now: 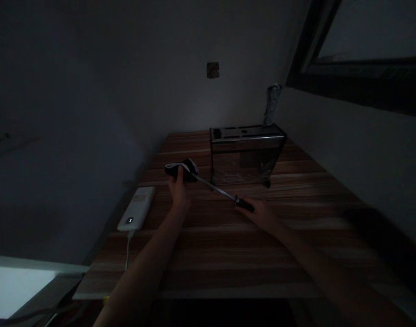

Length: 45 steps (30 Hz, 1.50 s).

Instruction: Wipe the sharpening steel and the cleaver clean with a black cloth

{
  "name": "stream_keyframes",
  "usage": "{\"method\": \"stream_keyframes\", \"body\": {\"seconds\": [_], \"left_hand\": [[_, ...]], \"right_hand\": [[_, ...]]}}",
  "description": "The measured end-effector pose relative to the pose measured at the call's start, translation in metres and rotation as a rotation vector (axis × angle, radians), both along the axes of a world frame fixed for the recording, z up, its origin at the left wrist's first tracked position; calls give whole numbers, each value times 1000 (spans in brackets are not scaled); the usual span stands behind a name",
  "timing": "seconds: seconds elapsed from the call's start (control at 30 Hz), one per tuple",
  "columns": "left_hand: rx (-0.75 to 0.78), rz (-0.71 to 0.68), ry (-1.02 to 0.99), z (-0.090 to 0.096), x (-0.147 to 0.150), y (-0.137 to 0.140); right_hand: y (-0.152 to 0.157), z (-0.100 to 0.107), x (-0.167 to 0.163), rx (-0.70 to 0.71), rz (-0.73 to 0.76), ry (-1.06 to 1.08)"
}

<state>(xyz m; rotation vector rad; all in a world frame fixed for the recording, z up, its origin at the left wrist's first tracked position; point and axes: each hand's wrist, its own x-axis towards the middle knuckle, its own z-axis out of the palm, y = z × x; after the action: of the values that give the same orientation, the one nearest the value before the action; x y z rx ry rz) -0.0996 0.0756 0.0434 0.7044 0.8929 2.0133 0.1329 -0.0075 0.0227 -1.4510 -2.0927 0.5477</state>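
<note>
My right hand is closed around the black handle of what looks like a sharpening steel, a thin metal rod pointing left and away from me. My left hand grips a black cloth with a white edge, thumb on top, and the cloth is folded around the rod's far end. That tip is hidden inside the cloth. Behind the rod stands a knife block with a slotted top and see-through sides. A plastic-wrapped handle sticks up from its right end. The picture is very dark.
A white power bank with a lit display lies at the left of the striped wooden table, its cable running toward me. Walls rise behind and on both sides. A dark long shape is at the right edge.
</note>
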Motion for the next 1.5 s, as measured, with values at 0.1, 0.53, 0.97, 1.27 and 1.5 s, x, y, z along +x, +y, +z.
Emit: {"method": "stream_keyframes", "body": {"seconds": [0.1,0.53,0.97,1.27,1.5], "left_hand": [[9,-6,-5,1,2,-2],[-11,-1,103,6,11,-10],[-127,-219,387,-1,52,-44],[-230,-456,529,-11,76,-63],[-218,-505,546,-6,74,-64]], "right_hand": [[0,1,0,-1,-6,-5],[-2,-3,0,18,-2,26],[-1,-2,0,15,-45,53],[-1,-4,2,1,-25,34],[0,-8,3,21,-12,43]]}}
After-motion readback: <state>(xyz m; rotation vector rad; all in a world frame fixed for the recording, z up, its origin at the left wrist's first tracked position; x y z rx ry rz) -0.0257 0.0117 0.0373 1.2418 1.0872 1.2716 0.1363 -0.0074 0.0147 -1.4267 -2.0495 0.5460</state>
